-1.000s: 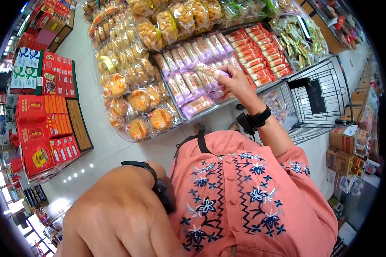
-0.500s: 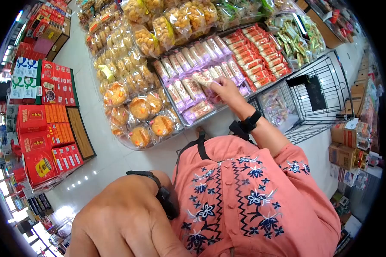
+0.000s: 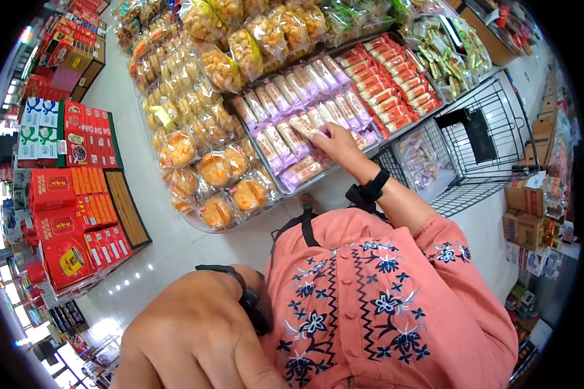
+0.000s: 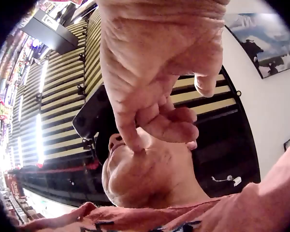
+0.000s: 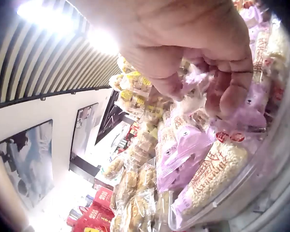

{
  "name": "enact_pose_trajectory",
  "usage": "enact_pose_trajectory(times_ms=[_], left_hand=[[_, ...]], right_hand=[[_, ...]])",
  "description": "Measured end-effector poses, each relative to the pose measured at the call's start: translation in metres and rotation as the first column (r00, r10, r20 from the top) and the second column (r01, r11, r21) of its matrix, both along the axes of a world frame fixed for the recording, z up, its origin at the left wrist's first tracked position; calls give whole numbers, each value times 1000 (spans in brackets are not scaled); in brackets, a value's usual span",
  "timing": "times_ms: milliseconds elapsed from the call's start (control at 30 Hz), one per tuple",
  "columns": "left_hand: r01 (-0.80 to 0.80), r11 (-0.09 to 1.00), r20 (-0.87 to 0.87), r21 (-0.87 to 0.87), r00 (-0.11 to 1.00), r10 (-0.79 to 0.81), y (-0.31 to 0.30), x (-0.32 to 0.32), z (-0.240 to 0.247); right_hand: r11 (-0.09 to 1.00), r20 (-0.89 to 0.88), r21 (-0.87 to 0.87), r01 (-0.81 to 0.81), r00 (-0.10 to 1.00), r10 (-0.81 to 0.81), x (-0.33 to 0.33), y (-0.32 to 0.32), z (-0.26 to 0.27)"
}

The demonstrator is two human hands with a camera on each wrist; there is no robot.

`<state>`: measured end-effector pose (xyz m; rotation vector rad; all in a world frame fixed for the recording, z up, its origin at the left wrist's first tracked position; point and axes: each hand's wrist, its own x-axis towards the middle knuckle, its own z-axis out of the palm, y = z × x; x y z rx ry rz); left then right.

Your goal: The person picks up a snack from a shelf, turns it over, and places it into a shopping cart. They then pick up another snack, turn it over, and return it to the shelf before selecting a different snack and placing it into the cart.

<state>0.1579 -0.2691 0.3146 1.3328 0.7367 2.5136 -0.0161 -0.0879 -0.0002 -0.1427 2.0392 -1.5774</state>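
Note:
My right hand [image 3: 337, 144] pinches one end of a wrapped puffed-grain bar [image 3: 302, 126] with a pale body and purple wrapper ends. The bar lies low over rows of matching ones in a clear tray [image 3: 291, 190]. In the right wrist view, the thumb and fingers [image 5: 234, 99] close on crinkled purple wrapper, and the palm hides most of the held bar. A similar bar [image 5: 215, 166] lies at the tray's edge below. My left hand [image 4: 159, 63] is raised by the chin, its fingers loosely bent and holding nothing; the head view shows its back large in the foreground.
Bagged round cookies [image 3: 250, 194] sit left of the bars, and red-wrapped bars [image 3: 389, 84] lie to the right. A wire shopping cart [image 3: 480, 136] with a clear bin [image 3: 428, 155] of packets stands at the right. Red boxes [image 3: 61, 227] are stacked at the left.
My right hand has lowered the held bar toward the rows, moving slightly left and toward me. The left hand stays raised near the face.

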Motion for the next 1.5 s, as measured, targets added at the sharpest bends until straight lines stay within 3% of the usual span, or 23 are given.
enact_pose_trajectory(times_ms=[67, 133, 167, 200, 233, 267, 333, 433, 500, 600, 800, 967, 1167, 1500], left_hand=[[39, 997, 57, -74, 998, -35, -6, -8, -3], [-118, 990, 121, -71, 985, 126, -1, -15, -29], [-378, 901, 168, -212, 894, 415, -4, -21, -55], [-564, 714, 178, -415, 719, 672, -8, -27, -82], [-616, 503, 162, -606, 524, 836, -11, -33, -108], [-528, 208, 66, -823, 274, 959, -9, -45, -129], [-318, -132, -213, -939, 235, 948, -16, -62, -175], [-442, -668, -796, -599, 233, 559, -37, -60, -255], [-380, -616, -721, -690, 286, 631, -30, -62, -265], [-341, -608, -696, -717, 303, 651, -25, -61, -283], [-299, -602, -672, -741, 331, 662, -19, -62, -291], [-263, -564, -622, -783, 371, 690, -15, -63, -283], [-387, -597, -708, -702, 289, 645, -16, -64, -297], [-279, -562, -627, -779, 367, 687, -13, -67, -290]], right_hand=[[999, -58, 50, -18, 998, 21, 4, 1, 1], [974, -282, 211, -78, 950, 137, 0, 2, -6], [952, -380, 293, -90, 903, 202, -2, 3, -9], [951, -343, 290, -109, 916, 210, -2, 4, -8], [950, -306, 284, -125, 928, 214, -1, 3, -4], [950, -266, 279, -143, 939, 220, 0, 3, -2], [933, -371, 339, -118, 895, 248, 2, 1, -4], [910, -437, 407, -83, 857, 274, 0, 0, -10], [905, -426, 417, -83, 862, 275, -3, 1, -14], [959, -364, 257, -123, 906, 214, -5, -1, -16], [910, -368, 373, -180, 871, 324, -11, -6, -12], [945, -469, 300, -133, 841, 268, -4, -9, -10], [933, -535, 339, -118, 792, 295, -1, -10, -5], [913, -575, 387, -127, 741, 347, -4, -17, -12]])
